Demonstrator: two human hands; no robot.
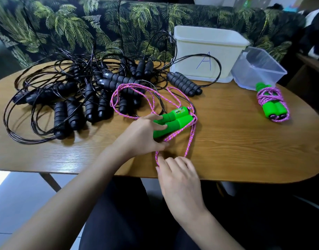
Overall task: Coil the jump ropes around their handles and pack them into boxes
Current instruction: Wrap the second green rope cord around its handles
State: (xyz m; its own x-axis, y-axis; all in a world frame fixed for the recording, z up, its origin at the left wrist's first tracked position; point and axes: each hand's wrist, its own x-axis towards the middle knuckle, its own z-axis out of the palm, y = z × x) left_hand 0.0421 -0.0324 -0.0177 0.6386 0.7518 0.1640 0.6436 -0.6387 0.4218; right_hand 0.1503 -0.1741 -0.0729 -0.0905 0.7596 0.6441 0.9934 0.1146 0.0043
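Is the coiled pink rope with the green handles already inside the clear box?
No, the coiled pink rope lies on the table, just in front of the clear box, not inside it.

Our two bare forearms reached in from the bottom edge, the left forearm [74, 192] long and diagonal, the right forearm [209, 228] shorter and steeper. Our left hand [144, 136] lay on its side, fingers [159, 127] curled over a pair of bright green plastic jump-rope handles [175, 121], thumb beneath them. Our right hand [178, 175] sat palm down just below it, fingers loosely extended, its index finger beside a loop of pink braided cord [190, 139]. Its thumb was hidden, so we could not tell whether it pinched the cord.
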